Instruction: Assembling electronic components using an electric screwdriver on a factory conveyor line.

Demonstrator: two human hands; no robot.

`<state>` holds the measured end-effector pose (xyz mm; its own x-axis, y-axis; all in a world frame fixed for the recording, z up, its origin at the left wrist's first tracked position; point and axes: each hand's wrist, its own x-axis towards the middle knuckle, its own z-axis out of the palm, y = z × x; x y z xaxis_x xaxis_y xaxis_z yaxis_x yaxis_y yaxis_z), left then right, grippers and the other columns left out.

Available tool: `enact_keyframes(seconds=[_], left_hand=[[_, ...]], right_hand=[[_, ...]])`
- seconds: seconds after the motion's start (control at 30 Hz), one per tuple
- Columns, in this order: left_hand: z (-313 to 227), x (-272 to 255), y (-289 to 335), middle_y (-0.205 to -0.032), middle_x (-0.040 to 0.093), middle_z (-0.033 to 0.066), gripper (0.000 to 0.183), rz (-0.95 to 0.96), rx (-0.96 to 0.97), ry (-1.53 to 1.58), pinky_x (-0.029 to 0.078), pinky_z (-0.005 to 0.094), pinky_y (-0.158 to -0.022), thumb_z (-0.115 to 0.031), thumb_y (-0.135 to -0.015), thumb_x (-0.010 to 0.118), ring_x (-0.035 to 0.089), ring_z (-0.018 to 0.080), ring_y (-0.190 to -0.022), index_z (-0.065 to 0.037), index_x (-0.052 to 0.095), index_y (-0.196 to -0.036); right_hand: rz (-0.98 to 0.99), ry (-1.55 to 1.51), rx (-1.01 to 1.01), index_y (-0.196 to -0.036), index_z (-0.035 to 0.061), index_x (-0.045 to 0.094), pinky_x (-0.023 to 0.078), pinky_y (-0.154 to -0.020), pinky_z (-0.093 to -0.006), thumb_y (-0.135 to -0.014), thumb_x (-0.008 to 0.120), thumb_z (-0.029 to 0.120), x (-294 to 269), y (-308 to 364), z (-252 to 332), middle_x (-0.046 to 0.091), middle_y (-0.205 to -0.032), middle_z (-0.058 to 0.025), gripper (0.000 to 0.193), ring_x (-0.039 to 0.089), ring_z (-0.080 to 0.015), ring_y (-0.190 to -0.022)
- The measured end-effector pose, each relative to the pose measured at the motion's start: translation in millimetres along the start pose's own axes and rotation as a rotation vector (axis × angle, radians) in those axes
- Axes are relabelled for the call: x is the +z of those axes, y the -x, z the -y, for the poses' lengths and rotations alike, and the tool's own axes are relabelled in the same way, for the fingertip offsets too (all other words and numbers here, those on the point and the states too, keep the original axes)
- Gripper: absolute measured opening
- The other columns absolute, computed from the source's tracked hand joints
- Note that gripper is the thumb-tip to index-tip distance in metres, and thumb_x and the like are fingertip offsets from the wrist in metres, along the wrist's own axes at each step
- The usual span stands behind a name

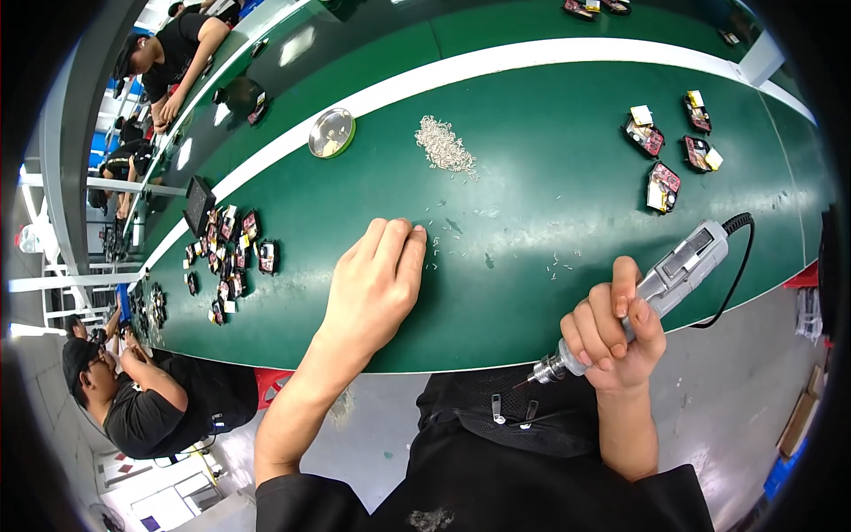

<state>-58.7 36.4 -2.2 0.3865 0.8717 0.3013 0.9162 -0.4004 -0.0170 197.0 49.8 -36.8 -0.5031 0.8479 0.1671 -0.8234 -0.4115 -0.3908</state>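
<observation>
My right hand [616, 332] is wrapped round a grey electric screwdriver [681, 266], its bit pointing down and left past the table's near edge, above my lap. A black cable leaves its upper end. On the green table, my left hand [377, 275] has its fingers bent and pressed together. Whatever may be between the fingertips is hidden. Close to them lie a few loose small silvery screws [434, 253]. Farther away is a heap of the same screws [445, 146]. Several small black assemblies with yellow and white parts [663, 188] lie at the right.
A cluster of similar black assemblies [226, 248] covers part of the left side, near a black box [199, 206]. A round dish [331, 133] stands by the white rail [425, 73]. Another person [146, 399] sits at the left; a further person [168, 62] works across the table.
</observation>
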Motion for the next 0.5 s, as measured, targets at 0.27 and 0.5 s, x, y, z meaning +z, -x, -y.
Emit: enact_keyframes(seconds=[0.27,0.5], left_hand=[[-9,-11,11,-0.073,0.047,0.0122,0.013,-0.084,-0.277,0.389,0.043,0.0367,-0.059,0.006,-0.074,0.053,0.050,0.0281,-0.065,0.001,0.043,-0.080],[-76,-11,36,-0.077,0.057,0.0112,0.010,-0.163,-0.496,1.124,0.042,0.0250,-0.058,0.000,-0.090,0.048,0.049,0.0135,-0.062,0.003,0.050,-0.080]], right_hand=[[-0.027,0.014,-0.001,-0.085,0.0103,0.040,0.039,-0.048,-0.0258,-0.095,0.050,0.023,1,2,3,0.039,-0.052,0.0034,0.019,0.040,-0.0076,-0.040],[0.023,0.029,-0.175,-0.092,0.0098,0.046,0.040,-0.051,-0.0278,-0.098,0.038,0.026,28,-12,11,0.039,-0.053,0.0029,0.019,0.040,-0.0094,-0.042]])
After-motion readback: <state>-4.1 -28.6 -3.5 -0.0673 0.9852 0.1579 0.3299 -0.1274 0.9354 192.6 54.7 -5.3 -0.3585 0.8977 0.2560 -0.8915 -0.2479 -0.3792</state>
